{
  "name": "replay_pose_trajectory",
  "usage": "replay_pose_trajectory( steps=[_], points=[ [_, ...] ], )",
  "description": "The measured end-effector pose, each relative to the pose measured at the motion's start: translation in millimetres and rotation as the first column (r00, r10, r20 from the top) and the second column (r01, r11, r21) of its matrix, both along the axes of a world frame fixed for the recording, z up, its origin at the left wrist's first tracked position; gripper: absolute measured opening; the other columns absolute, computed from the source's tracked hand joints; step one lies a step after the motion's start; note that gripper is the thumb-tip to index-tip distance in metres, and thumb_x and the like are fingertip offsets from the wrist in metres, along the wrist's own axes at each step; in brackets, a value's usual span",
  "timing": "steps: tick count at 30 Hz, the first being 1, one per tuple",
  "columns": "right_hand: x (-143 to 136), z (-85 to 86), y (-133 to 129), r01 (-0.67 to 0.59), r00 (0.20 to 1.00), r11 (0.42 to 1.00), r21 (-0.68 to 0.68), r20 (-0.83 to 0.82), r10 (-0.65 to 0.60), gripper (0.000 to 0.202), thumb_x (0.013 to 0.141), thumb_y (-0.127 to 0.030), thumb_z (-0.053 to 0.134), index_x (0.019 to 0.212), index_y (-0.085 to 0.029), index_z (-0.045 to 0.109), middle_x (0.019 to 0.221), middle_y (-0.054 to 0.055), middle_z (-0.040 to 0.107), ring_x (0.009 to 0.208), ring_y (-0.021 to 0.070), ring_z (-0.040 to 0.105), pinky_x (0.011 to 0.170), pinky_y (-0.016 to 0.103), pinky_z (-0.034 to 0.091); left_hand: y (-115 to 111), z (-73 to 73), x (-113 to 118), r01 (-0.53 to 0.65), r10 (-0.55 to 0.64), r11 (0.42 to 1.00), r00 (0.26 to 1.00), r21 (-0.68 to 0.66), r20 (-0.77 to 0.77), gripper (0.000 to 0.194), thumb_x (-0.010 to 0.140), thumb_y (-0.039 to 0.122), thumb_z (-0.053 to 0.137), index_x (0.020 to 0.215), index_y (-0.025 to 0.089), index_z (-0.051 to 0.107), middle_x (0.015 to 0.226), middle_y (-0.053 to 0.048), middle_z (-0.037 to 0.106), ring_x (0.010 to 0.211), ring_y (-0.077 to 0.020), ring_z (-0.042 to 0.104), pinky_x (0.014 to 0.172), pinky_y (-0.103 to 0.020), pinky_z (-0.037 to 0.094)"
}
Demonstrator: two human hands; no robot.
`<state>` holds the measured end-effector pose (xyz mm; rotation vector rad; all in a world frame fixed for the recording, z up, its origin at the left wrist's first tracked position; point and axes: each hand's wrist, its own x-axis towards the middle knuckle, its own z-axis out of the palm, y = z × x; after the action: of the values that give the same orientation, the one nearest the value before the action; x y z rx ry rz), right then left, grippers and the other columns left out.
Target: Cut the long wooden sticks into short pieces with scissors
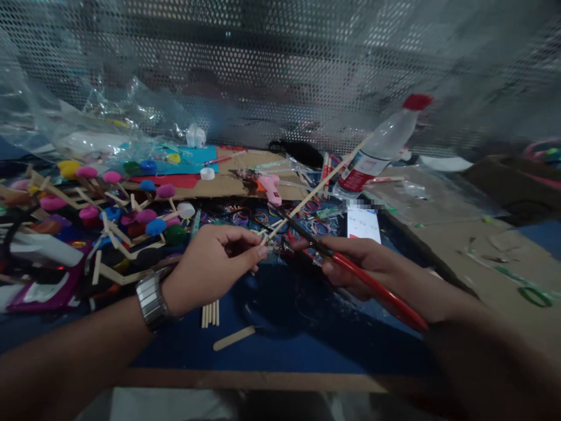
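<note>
My left hand (219, 260), a metal watch on its wrist, pinches the near end of a long thin wooden stick (313, 192). The stick slants up and away to the right, passing in front of a bottle. In my right hand (372, 263) is a red-handled cutting tool (359, 275) with dark jaws, which reach across the stick close to my left fingertips. Whether the jaws press on the wood I cannot tell. Several short cut sticks (210, 314) lie below my left hand, near a flat craft stick (234, 338).
Colourful figures of craft sticks and rounded pieces (144, 216) crowd the left. Behind are a pink glue gun (269, 188) on cardboard, a white cap (207, 173) and a red-capped bottle (372, 152). Coloured bands (322, 225) and a phone-like white screen (363, 222) lie beyond my hands.
</note>
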<state>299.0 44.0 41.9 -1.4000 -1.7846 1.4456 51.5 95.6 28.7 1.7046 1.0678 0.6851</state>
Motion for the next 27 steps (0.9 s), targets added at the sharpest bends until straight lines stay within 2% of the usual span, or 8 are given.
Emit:
replay_pose_trajectory(
  steps=[3, 6, 10, 14, 18, 21, 25, 27],
  points=[
    [-1, -2.9, 0, 0.026, 1.000, 0.998, 0.059, -0.010, -0.025, 0.049, 0.094, -0.053, 0.055, 0.132, -0.022, 0.059, 0.066, -0.005, 0.043, 0.050, 0.0097, 0.029, 0.046, 0.023, 0.029, -2, -1.4, -1, 0.053, -0.018, 0.979, 0.985, 0.199, -0.172, 0.020, 0.083, 0.028, 0.067, 0.099, 0.018, 0.072, 0.073, -0.001, 0.074, 0.068, -0.0169, 0.068, 0.064, -0.027, 0.051],
    [-5, -6.7, 0, 0.035, 0.999, 0.994, 0.104, -0.038, -0.031, 0.048, 0.095, -0.050, 0.055, 0.134, -0.021, 0.057, 0.065, -0.006, 0.041, 0.050, 0.0097, 0.027, 0.044, 0.023, 0.026, -4, -5.5, -2, 0.228, -0.073, 0.888, 0.928, 0.400, -0.366, 0.020, 0.080, 0.020, 0.066, 0.100, 0.019, 0.069, 0.075, -0.001, 0.073, 0.079, -0.0211, 0.066, 0.073, -0.032, 0.049],
    [-9, -15.5, 0, 0.032, 0.999, 0.974, 0.226, -0.004, -0.032, 0.052, 0.095, -0.047, 0.056, 0.138, -0.018, 0.053, 0.070, -0.004, 0.045, 0.055, 0.0109, 0.036, 0.049, 0.023, 0.032, -4, -11.8, -3, 0.422, -0.202, 0.809, 0.854, 0.410, -0.480, 0.006, 0.081, 0.015, 0.063, 0.080, 0.019, 0.068, 0.076, -0.003, 0.070, 0.087, -0.0232, 0.062, 0.085, -0.037, 0.047],
    [-12, -22.8, 1, -0.058, 0.990, 0.936, 0.348, 0.139, 0.010, 0.056, 0.094, -0.045, 0.056, 0.141, -0.014, 0.049, 0.067, -0.005, 0.046, 0.057, 0.0124, 0.043, 0.054, 0.023, 0.036, -6, -11.6, -2, 0.406, -0.150, 0.830, 0.824, 0.383, -0.547, 0.011, 0.081, 0.025, 0.067, 0.090, 0.018, 0.068, 0.083, -0.007, 0.068, 0.096, -0.0294, 0.059, 0.083, -0.041, 0.047],
    [-15, -21.9, 2, -0.095, 0.972, 0.910, 0.403, 0.237, -0.003, 0.051, 0.094, -0.042, 0.053, 0.135, -0.012, 0.052, 0.061, -0.006, 0.045, 0.053, 0.0126, 0.041, 0.052, 0.024, 0.034, -9, -6.6, -3, 0.224, -0.019, 0.852, 0.916, 0.473, -0.400, 0.035, 0.087, 0.046, 0.062, 0.102, 0.015, 0.063, 0.098, -0.011, 0.067, 0.098, -0.0299, 0.060, 0.086, -0.043, 0.047],
    [-21, -18.6, 2, -0.123, 0.960, 0.911, 0.394, 0.281, 0.008, 0.048, 0.094, -0.043, 0.052, 0.131, -0.012, 0.054, 0.060, -0.005, 0.049, 0.053, 0.0132, 0.042, 0.051, 0.025, 0.034, -9, -3.9, -6, 0.095, 0.007, 0.864, 0.980, 0.495, -0.201, 0.030, 0.097, 0.042, 0.047, 0.094, 0.016, 0.063, 0.097, -0.009, 0.067, 0.092, -0.0230, 0.063, 0.083, -0.036, 0.048],
    [-27, -15.5, 1, -0.156, 0.949, 0.913, 0.376, 0.313, 0.033, 0.041, 0.093, -0.041, 0.052, 0.124, -0.014, 0.057, 0.055, -0.007, 0.044, 0.048, 0.0124, 0.037, 0.048, 0.024, 0.030, -9, -2.4, -6, 0.141, -0.106, 0.886, 0.989, 0.441, -0.103, 0.041, 0.102, 0.030, 0.036, 0.069, 0.018, 0.056, 0.069, 0.000, 0.061, 0.064, -0.0127, 0.059, 0.064, -0.025, 0.044],
    [-29, -14.9, -1, -0.161, 0.947, 0.910, 0.383, 0.319, 0.034, 0.039, 0.093, -0.040, 0.052, 0.122, -0.014, 0.057, 0.054, -0.008, 0.041, 0.047, 0.0121, 0.037, 0.047, 0.024, 0.029, -9, -1.6, -6, 0.144, -0.115, 0.894, 0.989, 0.424, -0.092, 0.042, 0.102, 0.027, 0.036, 0.065, 0.018, 0.054, 0.061, 0.001, 0.058, 0.057, -0.0108, 0.055, 0.059, -0.024, 0.041]
  ],
)
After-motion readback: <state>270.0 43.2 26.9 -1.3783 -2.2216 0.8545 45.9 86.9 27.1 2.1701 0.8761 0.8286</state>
